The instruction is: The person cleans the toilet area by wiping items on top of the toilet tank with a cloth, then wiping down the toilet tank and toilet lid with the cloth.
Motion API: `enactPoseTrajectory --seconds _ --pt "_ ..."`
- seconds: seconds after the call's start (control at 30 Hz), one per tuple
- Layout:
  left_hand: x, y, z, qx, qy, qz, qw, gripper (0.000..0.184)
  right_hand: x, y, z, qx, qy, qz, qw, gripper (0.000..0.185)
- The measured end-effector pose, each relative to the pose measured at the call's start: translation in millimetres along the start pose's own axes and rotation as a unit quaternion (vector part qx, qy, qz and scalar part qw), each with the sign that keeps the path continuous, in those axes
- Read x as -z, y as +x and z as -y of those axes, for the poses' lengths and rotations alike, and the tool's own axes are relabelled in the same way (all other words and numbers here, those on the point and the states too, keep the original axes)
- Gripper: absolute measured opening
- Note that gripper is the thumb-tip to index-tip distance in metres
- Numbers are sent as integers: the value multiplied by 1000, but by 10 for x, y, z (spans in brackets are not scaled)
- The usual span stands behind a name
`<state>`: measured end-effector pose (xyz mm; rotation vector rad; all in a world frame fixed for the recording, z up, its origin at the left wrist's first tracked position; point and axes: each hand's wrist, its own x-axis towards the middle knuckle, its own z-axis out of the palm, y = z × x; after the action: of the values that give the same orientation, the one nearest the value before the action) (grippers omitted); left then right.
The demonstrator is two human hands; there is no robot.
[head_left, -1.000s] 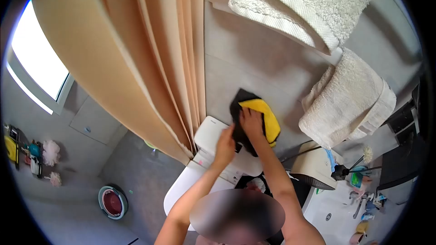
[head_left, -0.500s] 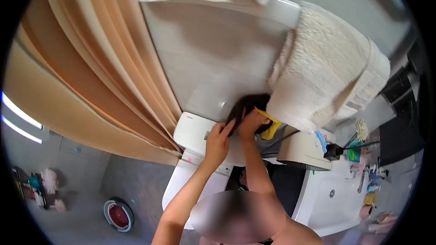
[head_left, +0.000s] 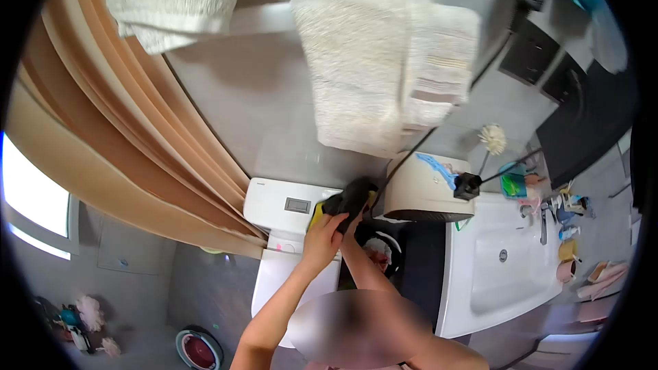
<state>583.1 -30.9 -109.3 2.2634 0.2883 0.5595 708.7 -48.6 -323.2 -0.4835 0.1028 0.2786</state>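
Note:
A black, soft-looking thing with yellow parts is held between my two hands, in front of the right end of the toilet's cistern. Its exact kind does not show. My left hand grips its near left side, fingers laid over the black part. Partly covered by the left hand and the black thing, my right hand holds it from the right and below. Right beneath my right forearm stands an open round bin with crumpled contents.
A beige box-like cabinet with a blue item and a black diffuser bottle stands to the right. Beyond it is a white sink. White towels hang above; an orange curtain hangs at left. A round basin sits on the floor.
The view has swung to the right, so the towels appear farther left. The black and yellow thing has been turned and bunched between my hands, its yellow now showing mainly on the left.

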Motion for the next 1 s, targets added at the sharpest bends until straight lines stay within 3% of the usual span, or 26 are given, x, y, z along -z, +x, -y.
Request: enactPoseTrajectory --seconds 0.1,0.13,0.17,0.23,0.27,0.33,0.37,0.43,0.5,0.57,0.63,0.7,0.77,0.8,0.83,0.9,0.97,1.0 --pt "249 -224 -381 -14 -29 -4 999 43 -150 -448 286 -39 -49 60 996 40" --pt "312 -261 -498 -23 -47 -10 999 40 -470 -683 591 24 -103 173 979 35" --pt "359 -301 -570 -21 -35 6 999 40 -609 -836 712 19 -172 96 980 28" --pt "464 -355 -883 -34 -75 -4 997 40 -879 -1183 1140 77 -299 124 943 25" --pt "481 -362 -1045 -25 -103 -3 994 38 -932 -1248 1306 84 -298 126 942 25" --pt "451 -423 -1282 -28 -110 2 993 36 -959 -1418 1667 56 -192 265 943 32" --pt "406 -458 -1406 -24 -120 6 992 33 -961 -1529 1914 -140 93 222 960 42" --pt "275 -569 -1559 -36 -110 8 993 30 -1088 -1944 2388 -161 39 160 973 50" --pt "146 -611 -1725 -69 -130 31 989 31 -904 -1872 2580 -144 50 196 969 48" --pt "114 -623 -1869 -63 -114 57 990 30 -852 -1814 2806 -44 -113 140 983 45" --pt "88 -559 -1980 -147 -77 117 979 27 -821 -1797 3145 -45 -127 155 979 37" --pt "98 -382 -2136 -94 -90 166 978 25 -851 -1741 3399 -20 -204 75 976 42" --pt "-64 -194 -2138 -120 -141 121 975 23 -897 -1658 3746 18 -222 77 972 45" --pt "-141 -59 -2157 -58 -145 98 983 22 -891 -1573 3904 3 -205 69 976 45" --pt "-258 104 -2208 -54 -124 36 990 20 -896 -1487 4077 -10 -191 61 980 44" --pt "-514 429 -2129 -13 -113 20 993 29 -869 -1269 4328 -11 -233 73 970 44" --pt "-734 710 -2137 -109 30 -62 992 50 -845 -1052 4505 -15 -272 88 958 44" --pt "-825 815 -2125 -103 34 -64 992 50 -828 -952 4551 -4 -315 118 942 45"
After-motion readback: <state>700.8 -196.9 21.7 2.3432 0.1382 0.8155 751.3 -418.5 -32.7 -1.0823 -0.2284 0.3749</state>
